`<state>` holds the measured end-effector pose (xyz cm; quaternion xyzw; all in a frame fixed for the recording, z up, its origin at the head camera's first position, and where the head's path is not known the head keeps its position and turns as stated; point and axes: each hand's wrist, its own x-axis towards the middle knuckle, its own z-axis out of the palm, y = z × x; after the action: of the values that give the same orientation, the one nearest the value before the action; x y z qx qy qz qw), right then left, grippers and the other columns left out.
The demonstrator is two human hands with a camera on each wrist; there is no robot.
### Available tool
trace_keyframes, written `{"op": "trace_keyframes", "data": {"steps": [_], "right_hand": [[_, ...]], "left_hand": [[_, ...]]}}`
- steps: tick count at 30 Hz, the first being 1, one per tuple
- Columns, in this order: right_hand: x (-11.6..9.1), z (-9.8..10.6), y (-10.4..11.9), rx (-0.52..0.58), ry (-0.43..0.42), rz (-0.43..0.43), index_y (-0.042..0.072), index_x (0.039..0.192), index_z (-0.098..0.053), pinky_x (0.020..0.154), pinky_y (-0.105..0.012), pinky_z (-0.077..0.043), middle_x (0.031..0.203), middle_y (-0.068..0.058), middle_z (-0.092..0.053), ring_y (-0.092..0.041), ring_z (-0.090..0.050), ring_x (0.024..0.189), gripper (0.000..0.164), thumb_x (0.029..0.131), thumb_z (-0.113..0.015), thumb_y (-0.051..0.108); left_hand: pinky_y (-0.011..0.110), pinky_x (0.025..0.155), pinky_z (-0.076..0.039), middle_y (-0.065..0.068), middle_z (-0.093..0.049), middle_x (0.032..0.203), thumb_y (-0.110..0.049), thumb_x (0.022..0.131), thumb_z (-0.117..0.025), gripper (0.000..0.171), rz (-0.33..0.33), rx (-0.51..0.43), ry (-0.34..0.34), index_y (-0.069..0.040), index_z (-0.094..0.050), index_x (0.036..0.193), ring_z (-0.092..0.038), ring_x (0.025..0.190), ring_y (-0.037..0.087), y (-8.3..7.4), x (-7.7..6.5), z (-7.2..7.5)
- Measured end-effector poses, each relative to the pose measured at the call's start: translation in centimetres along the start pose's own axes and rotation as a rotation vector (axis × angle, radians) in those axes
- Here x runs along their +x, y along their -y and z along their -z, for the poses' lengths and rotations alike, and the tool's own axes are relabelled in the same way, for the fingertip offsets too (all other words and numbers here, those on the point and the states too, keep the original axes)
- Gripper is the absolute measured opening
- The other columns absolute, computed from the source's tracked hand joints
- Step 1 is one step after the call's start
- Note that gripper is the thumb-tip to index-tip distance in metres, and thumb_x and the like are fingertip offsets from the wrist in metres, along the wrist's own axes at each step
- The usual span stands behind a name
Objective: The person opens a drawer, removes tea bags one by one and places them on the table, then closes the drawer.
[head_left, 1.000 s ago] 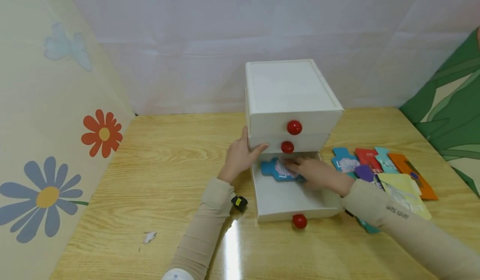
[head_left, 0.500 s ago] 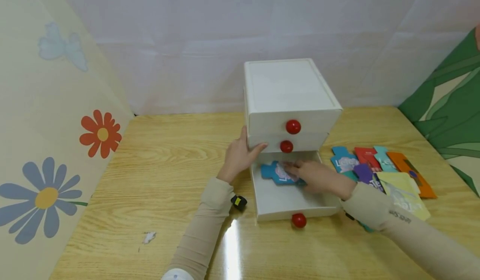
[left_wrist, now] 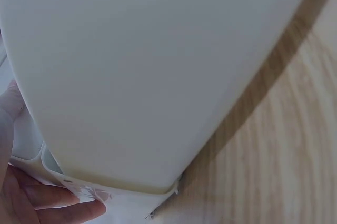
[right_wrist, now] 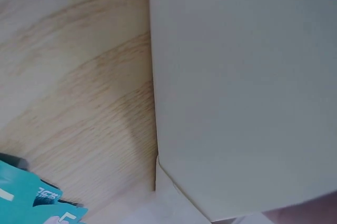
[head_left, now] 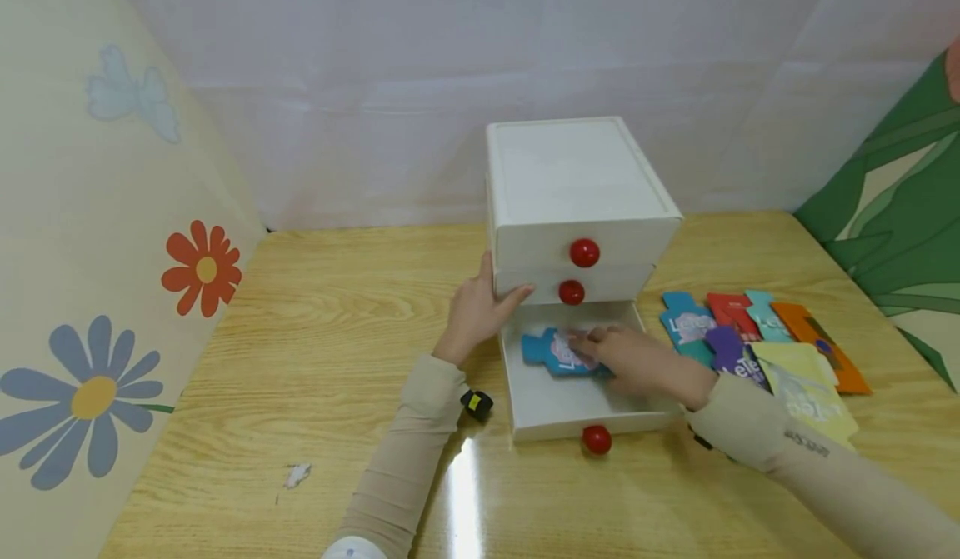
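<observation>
A white drawer cabinet [head_left: 573, 167] with red knobs stands on the table, its bottom drawer [head_left: 555, 409] pulled out. My left hand [head_left: 474, 316] grips the cabinet's left front corner, thumb across the middle drawer's front. In the left wrist view its fingers [left_wrist: 68, 212] show beside a white wall [left_wrist: 131, 77]. Inside the drawer lies a flat blue bottle-shaped packet [head_left: 551, 355] with white lettering. My right hand [head_left: 648, 365] reaches in from the right, its fingertips resting on the packet's top; its thumb is hidden. The right wrist view shows mostly a white side wall [right_wrist: 237, 92].
Right of the drawer, several flat packets overlap: blue [head_left: 686, 326], red [head_left: 733, 316], purple [head_left: 727, 351], yellow [head_left: 806, 384] and orange [head_left: 825, 346]. A white scrap [head_left: 297, 475] lies at the left on the wooden table [head_left: 352, 309]. A pale curtain [head_left: 375, 126] hangs behind.
The blue packet has slid a little toward the drawer's front, with my right fingertips on it. My left hand keeps its place on the cabinet.
</observation>
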<state>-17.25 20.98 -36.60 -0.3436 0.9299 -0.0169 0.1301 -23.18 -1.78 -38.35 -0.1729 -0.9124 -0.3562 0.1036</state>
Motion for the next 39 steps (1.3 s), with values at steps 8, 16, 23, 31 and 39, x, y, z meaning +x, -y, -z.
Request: {"op": "trace_keyframes", "data": {"steps": [8,16,23,31,39], "right_hand": [[-0.55,0.09,0.28,0.041,0.004,-0.006,0.004,0.127,-0.052,0.084,-0.049,-0.044,0.113,-0.019,-0.057,-0.035,-0.054,0.099,0.061,0.070,-0.071,0.000],[-0.89,0.11,0.21,0.085,-0.054,0.040,0.002,0.124,-0.055,0.081,-0.048,-0.046,0.108,-0.017,-0.061,-0.034,-0.057,0.095,0.058,0.067,-0.065,-0.006],[-0.86,0.46,0.21,0.103,-0.099,0.040,0.003,0.117,-0.060,0.071,-0.040,-0.049,0.091,-0.007,-0.064,-0.020,-0.058,0.078,0.047,0.071,-0.064,-0.004],[-0.82,0.07,-0.12,0.100,-0.151,0.066,0.005,0.112,-0.063,0.069,-0.038,-0.050,0.090,-0.005,-0.065,-0.018,-0.059,0.077,0.041,0.071,-0.067,-0.002],[-0.87,-0.18,0.03,0.092,-0.205,0.045,0.005,0.107,-0.066,0.068,-0.037,-0.050,0.089,-0.006,-0.067,-0.019,-0.061,0.078,0.036,0.071,-0.069,-0.002]], "left_hand": [[0.029,0.051,-0.046,0.014,-0.059,0.075,-0.049,0.084,-0.058,0.071,0.004,-0.002,-0.003,-0.003,-0.032,0.132,-0.058,0.062,0.023,0.15,-0.02,-0.07],[0.031,0.053,-0.046,0.014,-0.059,0.074,-0.049,0.084,-0.058,0.070,-0.008,0.010,-0.021,-0.003,-0.033,0.130,-0.058,0.063,0.024,0.31,-0.07,-0.11],[0.029,0.050,-0.045,0.012,-0.058,0.071,-0.048,0.084,-0.058,0.068,-0.010,0.012,-0.015,-0.002,-0.034,0.129,-0.057,0.061,0.022,0.25,-0.05,-0.02],[0.028,0.049,-0.044,0.012,-0.057,0.070,-0.048,0.084,-0.058,0.071,-0.012,0.019,-0.014,-0.001,-0.033,0.131,-0.057,0.059,0.023,0.17,-0.05,-0.09],[0.028,0.050,-0.045,0.012,-0.058,0.071,-0.048,0.085,-0.058,0.070,-0.017,0.018,-0.012,-0.002,-0.032,0.131,-0.057,0.060,0.022,0.16,0.00,-0.16]]}}
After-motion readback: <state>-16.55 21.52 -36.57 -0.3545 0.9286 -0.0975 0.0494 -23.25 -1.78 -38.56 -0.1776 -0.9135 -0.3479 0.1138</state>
